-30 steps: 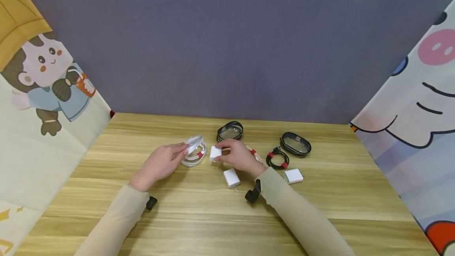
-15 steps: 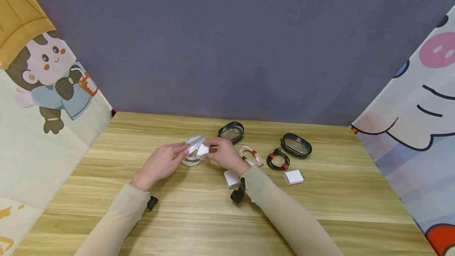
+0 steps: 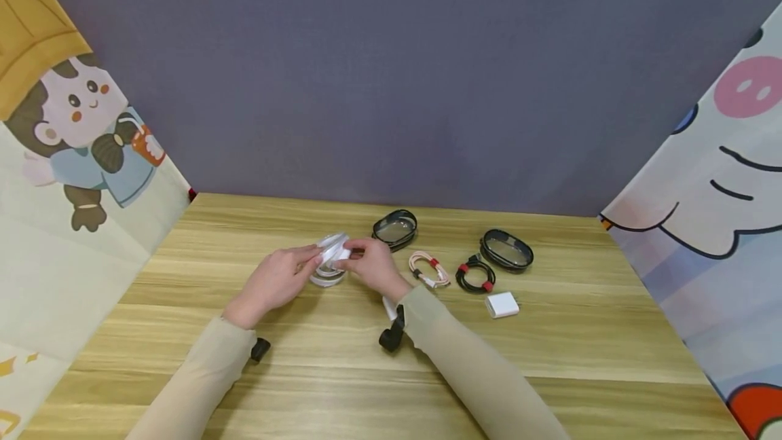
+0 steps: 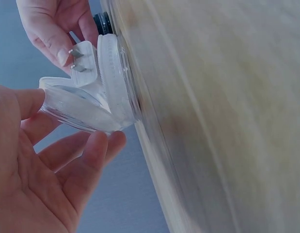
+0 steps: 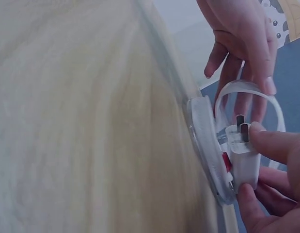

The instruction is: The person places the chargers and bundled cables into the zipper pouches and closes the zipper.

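Note:
A small clear case with white edging (image 3: 326, 282) stands with its lid raised on the table. My left hand (image 3: 275, 284) pinches the lid between thumb and fingers, as the left wrist view shows. My right hand (image 3: 375, 267) pinches a white charger plug (image 4: 84, 65) at the case's opening, its metal prongs (image 5: 244, 132) exposed. The plug sits between the lid and the lower half. Beside it in the right wrist view, a red strap (image 5: 226, 161) shows inside the case. The white cable in there is mostly hidden by the plug and hand.
Two black-rimmed clear cases, one behind the right hand (image 3: 411, 239) and one farther right (image 3: 516, 267), lie on the wooden table. Between them are a coiled pink cable (image 3: 442, 274) and a coiled black cable (image 3: 459, 278). A white charger (image 3: 502, 305) lies right; another (image 3: 389, 308) is partly hidden under the right wrist.
My right hand has carried the white charger plug leftward into the clear case's opening. The left hand keeps its hold on the lid. The pink cable has come into full sight.

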The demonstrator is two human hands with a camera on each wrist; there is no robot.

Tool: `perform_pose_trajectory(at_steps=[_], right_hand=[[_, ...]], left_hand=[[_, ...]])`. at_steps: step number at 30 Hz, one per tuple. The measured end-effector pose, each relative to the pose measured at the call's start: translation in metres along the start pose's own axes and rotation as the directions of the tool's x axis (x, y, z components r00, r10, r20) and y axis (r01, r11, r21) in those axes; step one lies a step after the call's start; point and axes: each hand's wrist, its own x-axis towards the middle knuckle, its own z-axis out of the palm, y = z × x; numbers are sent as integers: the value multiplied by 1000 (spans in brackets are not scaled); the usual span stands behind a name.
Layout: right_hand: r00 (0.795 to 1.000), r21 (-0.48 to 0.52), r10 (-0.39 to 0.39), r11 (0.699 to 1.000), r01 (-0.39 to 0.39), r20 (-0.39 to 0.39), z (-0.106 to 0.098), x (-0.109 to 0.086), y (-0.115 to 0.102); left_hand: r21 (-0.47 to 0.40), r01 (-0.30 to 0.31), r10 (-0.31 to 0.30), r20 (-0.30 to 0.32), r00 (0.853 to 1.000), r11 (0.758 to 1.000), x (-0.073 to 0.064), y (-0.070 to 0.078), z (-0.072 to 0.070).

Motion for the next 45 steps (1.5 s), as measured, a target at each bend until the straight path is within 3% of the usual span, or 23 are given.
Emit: perform_pose_trajectory(at_steps=[17, 30, 40, 45], right_hand=[[997, -7, -54, 999, 54, -54, 17, 3, 6], [999, 42, 9, 999, -7, -36, 8, 2, 6], [994, 121, 74, 991, -64, -81, -8, 5, 15], [995, 112, 93, 990, -88, -41, -11, 5, 18]], left_hand=[[-18, 10, -10, -8, 1000, 1000, -1, 0, -1], [1, 7, -7, -10, 1000, 1000, 0, -1, -1], [10, -8, 8, -5, 1000, 1000, 1, 0, -2], [25, -18, 18, 5, 1000, 1000, 1, 2, -1]])
